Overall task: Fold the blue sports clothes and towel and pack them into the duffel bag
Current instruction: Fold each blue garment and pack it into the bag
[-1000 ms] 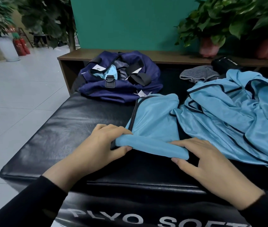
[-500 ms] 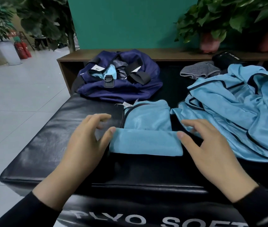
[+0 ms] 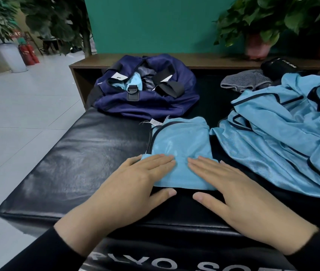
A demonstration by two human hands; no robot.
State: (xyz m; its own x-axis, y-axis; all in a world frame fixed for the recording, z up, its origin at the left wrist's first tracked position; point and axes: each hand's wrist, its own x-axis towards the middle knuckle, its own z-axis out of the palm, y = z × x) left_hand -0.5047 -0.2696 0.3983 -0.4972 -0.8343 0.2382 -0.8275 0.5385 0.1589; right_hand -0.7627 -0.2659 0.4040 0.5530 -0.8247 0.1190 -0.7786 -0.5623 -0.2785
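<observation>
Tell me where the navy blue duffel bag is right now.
The navy blue duffel bag sits open at the far left of the black padded box, just behind the folded light blue garment.

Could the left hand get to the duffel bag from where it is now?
Probably yes: the left hand lies flat on the folded blue garment, and only that low garment lies between it and the duffel bag.

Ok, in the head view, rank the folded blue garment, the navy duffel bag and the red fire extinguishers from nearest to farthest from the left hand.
1. Folded blue garment: directly under the left hand, whose flat fingers press it.
2. Navy duffel bag: beyond the garment, at the pad's far edge.
3. Red fire extinguishers: far left, on the floor in the background.
</observation>
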